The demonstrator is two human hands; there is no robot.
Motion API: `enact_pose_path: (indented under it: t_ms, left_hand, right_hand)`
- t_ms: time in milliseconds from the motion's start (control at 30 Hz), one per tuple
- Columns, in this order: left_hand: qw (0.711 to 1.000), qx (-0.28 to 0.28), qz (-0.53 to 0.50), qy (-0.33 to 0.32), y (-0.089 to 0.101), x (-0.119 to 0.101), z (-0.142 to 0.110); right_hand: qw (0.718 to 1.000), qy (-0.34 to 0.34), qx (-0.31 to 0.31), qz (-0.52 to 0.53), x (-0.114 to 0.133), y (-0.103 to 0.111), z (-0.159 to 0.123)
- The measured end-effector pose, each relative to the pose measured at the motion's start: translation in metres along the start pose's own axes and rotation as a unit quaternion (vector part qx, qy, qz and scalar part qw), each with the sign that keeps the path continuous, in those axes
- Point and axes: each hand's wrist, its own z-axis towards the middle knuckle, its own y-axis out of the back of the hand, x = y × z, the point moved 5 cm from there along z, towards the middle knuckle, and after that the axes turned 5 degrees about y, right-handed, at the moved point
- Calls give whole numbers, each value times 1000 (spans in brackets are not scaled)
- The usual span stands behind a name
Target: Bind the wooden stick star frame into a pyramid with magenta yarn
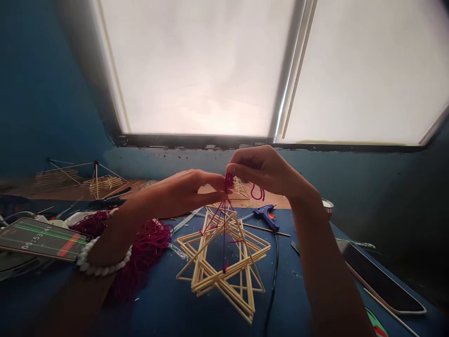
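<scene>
My left hand [196, 189] and my right hand [259, 168] meet above a star-shaped frame of thin wooden sticks [224, 278]. Magenta yarn [228, 181] is pinched between the fingertips of both hands, and a loose loop of it dangles below my right hand. From the pinch, several yarn strands fan down to the frame, where small knots tie them to the sticks. Whether the frame rests on the blue table or hangs just above it, I cannot tell.
A blue glue gun [268, 217] with a black cord lies behind the frame. At left are a magenta yarn heap [149, 252] and a phone showing a timer [42, 238]. A dark-screened phone [382, 276] lies at right. Other stick structures [101, 182] stand at the back.
</scene>
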Motion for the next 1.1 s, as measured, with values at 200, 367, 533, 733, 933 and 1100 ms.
enact_pose_path:
  t_ms: [200, 367, 533, 733, 933, 1100]
  left_hand:
    - [978, -169, 93, 73, -2, 5, 9]
    - [982, -183, 22, 42, -13, 9, 7]
    - [980, -192, -7, 60, -8, 14, 10]
    - [975, -193, 44, 100, -3, 10, 11]
    - [963, -191, 147, 119, -1, -8, 4]
    - [984, -141, -39, 103, 1, -10, -13]
  right_hand:
    - [994, 7, -94, -52, 1, 8, 3]
    - [987, 14, -136, -81, 4, 14, 3]
    - [987, 26, -132, -84, 7, 15, 2]
    - [987, 19, -133, -91, 4, 17, 0]
    - [983, -27, -125, -129, 0, 13, 1]
    - [987, -27, -107, -119, 3, 10, 1]
